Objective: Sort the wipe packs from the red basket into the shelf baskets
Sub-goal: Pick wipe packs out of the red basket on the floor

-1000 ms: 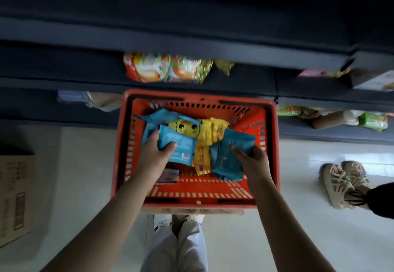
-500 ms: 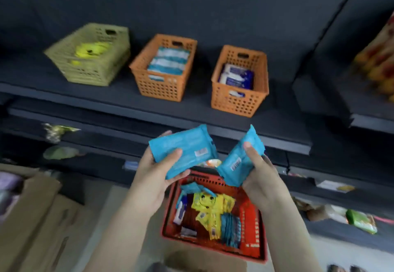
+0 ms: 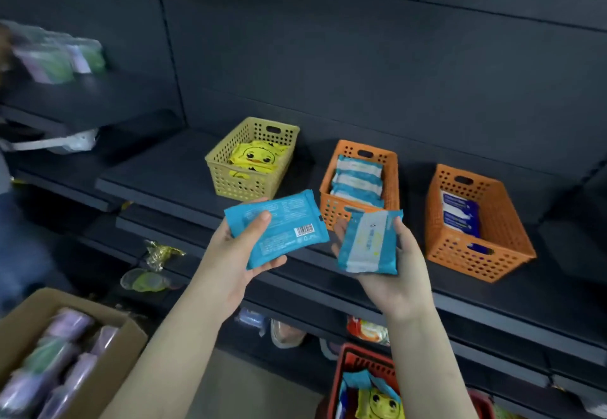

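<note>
Spotter: Both hands have risen to shelf height since half a second ago. The left hand [image 3: 236,254] grips one flat light-blue plastic wipe pack [image 3: 277,228], and the right hand [image 3: 394,277] clasps a second blue-and-white pack [image 3: 369,241].

Checker: Where do they go?

Spotter: Likely the middle perforated orange plastic basket [image 3: 392,169] on the dark shelf [image 3: 170,172] – it holds similar packs. The red plastic floor basket [image 3: 361,359] sits below.

Checker: The risk is both hands arriving together – one pack could catch the rim and slide off.

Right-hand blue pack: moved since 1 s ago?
Yes. The blue pack in the right hand has gone up, out of the red basket; its top corner overlaps the front wall of the middle orange basket.
</note>
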`<state>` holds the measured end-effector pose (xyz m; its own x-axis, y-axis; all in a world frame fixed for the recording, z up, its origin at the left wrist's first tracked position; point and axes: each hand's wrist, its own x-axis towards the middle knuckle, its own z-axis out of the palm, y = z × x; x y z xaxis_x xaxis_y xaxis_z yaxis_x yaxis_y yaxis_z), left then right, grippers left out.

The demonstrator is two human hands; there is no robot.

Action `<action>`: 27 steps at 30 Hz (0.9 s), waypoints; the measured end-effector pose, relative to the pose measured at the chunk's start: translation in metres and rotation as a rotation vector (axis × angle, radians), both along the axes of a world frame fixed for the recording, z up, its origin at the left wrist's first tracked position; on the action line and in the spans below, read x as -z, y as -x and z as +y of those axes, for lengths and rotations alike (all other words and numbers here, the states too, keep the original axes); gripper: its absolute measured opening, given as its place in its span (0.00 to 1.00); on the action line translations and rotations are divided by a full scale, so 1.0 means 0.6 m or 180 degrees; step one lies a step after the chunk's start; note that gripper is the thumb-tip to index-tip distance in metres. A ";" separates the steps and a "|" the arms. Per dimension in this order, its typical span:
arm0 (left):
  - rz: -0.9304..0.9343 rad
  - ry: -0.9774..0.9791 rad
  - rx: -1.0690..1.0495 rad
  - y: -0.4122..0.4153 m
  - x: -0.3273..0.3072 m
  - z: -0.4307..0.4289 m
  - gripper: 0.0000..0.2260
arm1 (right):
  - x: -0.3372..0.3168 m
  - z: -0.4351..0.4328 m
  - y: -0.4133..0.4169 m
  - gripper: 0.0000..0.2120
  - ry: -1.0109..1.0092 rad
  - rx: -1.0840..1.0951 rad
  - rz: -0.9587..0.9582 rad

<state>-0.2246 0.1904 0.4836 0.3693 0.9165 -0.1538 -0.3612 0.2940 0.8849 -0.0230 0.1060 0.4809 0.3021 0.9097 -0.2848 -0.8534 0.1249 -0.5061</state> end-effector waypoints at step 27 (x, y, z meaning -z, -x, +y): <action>0.0624 0.0417 0.0343 -0.283 0.006 0.451 0.16 | 0.037 0.394 -0.378 0.14 0.1931 0.0526 -0.5064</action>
